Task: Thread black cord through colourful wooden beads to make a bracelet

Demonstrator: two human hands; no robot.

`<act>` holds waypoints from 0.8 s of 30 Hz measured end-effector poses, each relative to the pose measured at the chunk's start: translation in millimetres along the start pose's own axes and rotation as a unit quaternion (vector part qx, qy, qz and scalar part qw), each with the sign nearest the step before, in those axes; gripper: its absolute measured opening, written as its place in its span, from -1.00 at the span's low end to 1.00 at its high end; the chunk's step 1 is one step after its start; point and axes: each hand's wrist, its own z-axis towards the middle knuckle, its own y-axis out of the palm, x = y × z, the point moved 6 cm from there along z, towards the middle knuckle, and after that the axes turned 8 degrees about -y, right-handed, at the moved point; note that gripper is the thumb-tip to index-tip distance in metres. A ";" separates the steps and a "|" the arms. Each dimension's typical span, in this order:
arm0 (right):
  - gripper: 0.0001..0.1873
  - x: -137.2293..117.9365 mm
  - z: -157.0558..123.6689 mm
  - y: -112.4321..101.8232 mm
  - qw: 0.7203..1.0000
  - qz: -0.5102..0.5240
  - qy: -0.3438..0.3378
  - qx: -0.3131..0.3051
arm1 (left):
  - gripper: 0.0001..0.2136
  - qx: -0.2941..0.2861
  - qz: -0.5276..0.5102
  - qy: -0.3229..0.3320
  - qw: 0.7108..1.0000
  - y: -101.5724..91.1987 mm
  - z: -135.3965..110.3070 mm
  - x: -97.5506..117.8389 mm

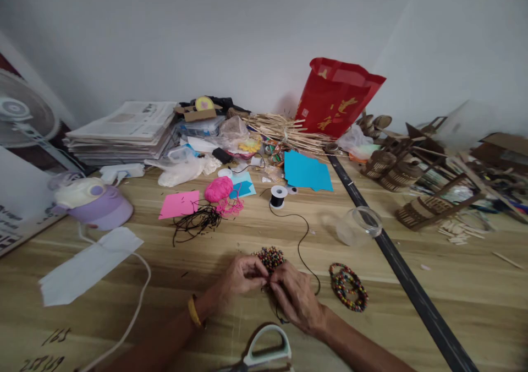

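My left hand (243,274) and my right hand (293,295) meet fingertip to fingertip low in the middle of the wooden table (454,284). Both are pinched on a thin black cord (306,239), right beside a small heap of coloured beads (270,257). The cord runs up to a black thread spool (278,196). A finished ring of coloured beads (348,286) lies to the right of my right hand. A gold bangle (193,311) sits on my left wrist.
Scissors (266,353) lie near the front edge. A clear plastic jar (358,226), pink yarn (219,189), pink paper (180,204), blue paper (307,171), loose black cords (197,222), newspapers (126,130), a red bag (336,97), wooden models (421,196) and a purple cap (94,201) crowd the table.
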 end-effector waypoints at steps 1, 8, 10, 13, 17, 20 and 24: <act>-0.87 -0.2 -0.2 -0.1 1.000 -0.003 -0.001 0.006 | -0.81 0.003 0.004 0.000 1.000 0.8 0.0 1.8; -0.87 -0.5 -1.2 -3.5 1.000 0.000 -0.013 0.027 | -0.90 0.031 0.032 0.024 0.999 4.1 -3.2 18.5; -0.87 -0.7 -0.6 -4.8 0.999 -0.001 -0.015 0.031 | -0.89 0.042 0.029 0.024 0.998 2.1 -4.9 19.2; -0.87 -1.5 0.6 -5.7 0.999 -0.007 -0.018 0.030 | -0.86 0.049 0.010 0.017 0.999 0.6 -7.6 17.2; -0.88 -1.0 1.4 -5.0 1.000 -0.012 -0.013 0.023 | -0.85 0.052 -0.001 0.026 0.998 2.6 -9.9 14.2; -0.88 -0.3 0.8 -3.9 1.000 -0.011 -0.010 0.024 | -0.85 0.048 -0.004 0.034 0.998 4.9 -10.1 10.4; -0.88 0.3 -0.5 -2.0 1.000 -0.013 -0.007 0.019 | -0.85 0.047 -0.005 0.051 0.998 4.3 -10.8 7.2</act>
